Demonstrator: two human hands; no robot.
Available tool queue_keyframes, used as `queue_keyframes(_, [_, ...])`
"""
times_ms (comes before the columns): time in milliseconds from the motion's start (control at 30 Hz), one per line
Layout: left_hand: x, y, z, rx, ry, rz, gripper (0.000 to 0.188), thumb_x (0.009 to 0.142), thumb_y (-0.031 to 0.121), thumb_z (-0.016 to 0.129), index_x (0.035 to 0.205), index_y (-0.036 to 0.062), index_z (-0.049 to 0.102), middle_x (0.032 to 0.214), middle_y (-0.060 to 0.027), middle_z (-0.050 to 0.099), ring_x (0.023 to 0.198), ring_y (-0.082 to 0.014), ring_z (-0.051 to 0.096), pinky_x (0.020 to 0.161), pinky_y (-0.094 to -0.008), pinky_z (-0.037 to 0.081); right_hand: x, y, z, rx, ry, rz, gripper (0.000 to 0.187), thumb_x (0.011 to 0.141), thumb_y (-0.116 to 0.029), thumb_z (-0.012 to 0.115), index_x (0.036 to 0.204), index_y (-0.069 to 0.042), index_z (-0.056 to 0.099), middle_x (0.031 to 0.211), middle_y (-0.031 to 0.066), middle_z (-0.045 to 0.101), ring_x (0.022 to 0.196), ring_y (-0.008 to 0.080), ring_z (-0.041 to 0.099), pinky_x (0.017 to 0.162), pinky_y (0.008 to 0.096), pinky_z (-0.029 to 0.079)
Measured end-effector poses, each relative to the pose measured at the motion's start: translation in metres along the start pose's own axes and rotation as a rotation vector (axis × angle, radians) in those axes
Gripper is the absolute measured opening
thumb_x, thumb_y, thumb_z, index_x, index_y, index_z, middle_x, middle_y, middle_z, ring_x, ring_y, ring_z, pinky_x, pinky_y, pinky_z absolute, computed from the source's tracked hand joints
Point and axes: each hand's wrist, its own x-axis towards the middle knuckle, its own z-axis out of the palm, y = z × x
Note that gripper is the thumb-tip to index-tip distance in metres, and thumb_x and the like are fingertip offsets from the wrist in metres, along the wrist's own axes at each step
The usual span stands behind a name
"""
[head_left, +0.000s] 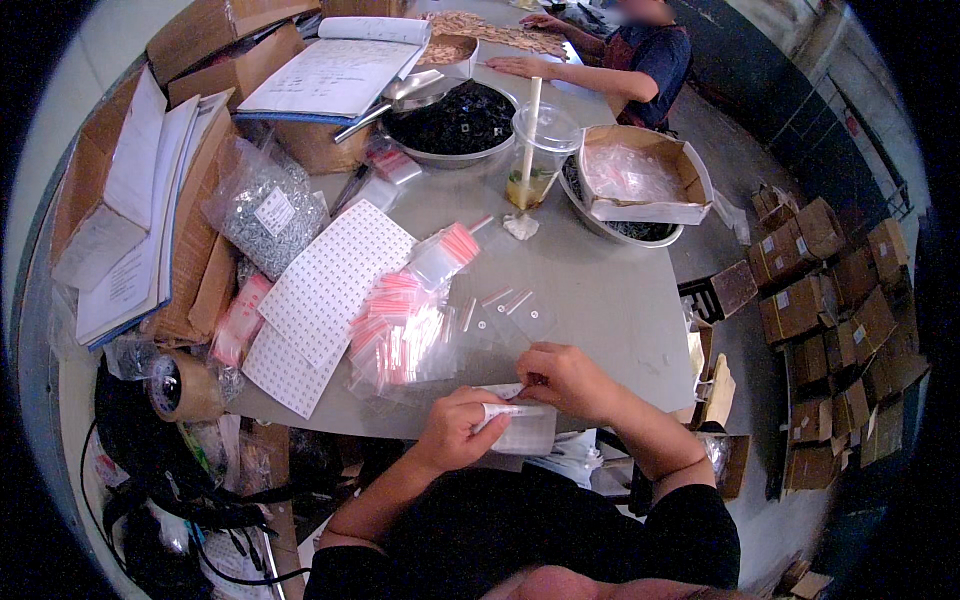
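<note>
Both forearms bare, entering from the lower edge and converging at the near edge of the grey flat counter [600, 290]. Left hand [455, 428] sits just off the counter's near edge, fingers curled in, thumb on top, pinching closed. Left forearm runs down and left from it, elbow bent. Right hand [565, 380] lies over the counter's near edge, knuckles up, fingers bent down and inward toward the left hand, fingertips pinched. Right forearm angles down and right off the counter's edge, wrist slightly flexed. Hands nearly touching, right one slightly farther onto the counter than the left.
</note>
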Motion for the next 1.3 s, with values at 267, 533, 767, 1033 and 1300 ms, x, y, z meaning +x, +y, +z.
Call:
queue_keyframes(267, [-0.002,0.000,0.001,0.037,0.030,-0.042,0.017,0.082,0.010,0.069,0.070,-0.0014,0.063,0.090,-0.0166,0.069,0.078,-0.0312,0.066,0.070,-0.0375,0.052,-0.002,0.025,-0.029,0.483,-0.040,0.050,0.014,0.078,-0.001,0.071,0.085,-0.004,0.059,0.079,0.0008,0.058,0.071,0.0127,0.055,0.064,0.0282,0.046])
queue_keyframes(533, [-0.001,0.000,0.001,0.020,0.033,-0.052,0.021,0.082,0.011,0.069,0.067,-0.0019,0.061,0.091,-0.0171,0.069,0.080,-0.0298,0.066,0.072,-0.0361,0.052,0.035,0.060,-0.031,0.124,0.083,0.232,0.018,0.076,0.001,0.068,0.090,-0.002,0.056,0.082,0.0059,0.058,0.077,0.0181,0.057,0.070,0.0307,0.048])
queue_keyframes(767, [-0.002,-0.002,0.001,0.031,0.033,-0.053,0.020,0.082,0.010,0.069,0.068,-0.0020,0.062,0.091,-0.0163,0.069,0.080,-0.0298,0.066,0.072,-0.0363,0.052,0.043,0.063,-0.017,-0.187,0.240,0.237,0.029,0.074,-0.007,0.065,0.100,-0.006,0.053,0.092,0.0177,0.061,0.091,0.0402,0.059,0.078,0.0465,0.048])
queue_keyframes(1033, [0.000,0.003,0.000,0.021,0.035,-0.068,0.018,0.082,0.011,0.069,0.070,-0.0017,0.064,0.091,-0.0161,0.069,0.081,-0.0299,0.066,0.072,-0.0365,0.052,0.066,0.054,-0.002,-0.179,0.032,0.155,0.027,0.075,-0.008,0.068,0.098,-0.004,0.053,0.088,0.0161,0.063,0.082,0.0362,0.062,0.072,0.0435,0.049])
queue_keyframes(1300, [-0.002,-0.001,-0.001,0.012,0.058,-0.051,0.018,0.082,0.011,0.069,0.071,-0.0018,0.064,0.089,-0.0160,0.069,0.079,-0.0300,0.066,0.071,-0.0361,0.052,0.051,0.023,-0.023,-0.164,-0.016,0.131,0.021,0.076,-0.011,0.071,0.091,-0.004,0.059,0.089,0.0139,0.063,0.083,0.0330,0.063,0.072,0.0416,0.049])
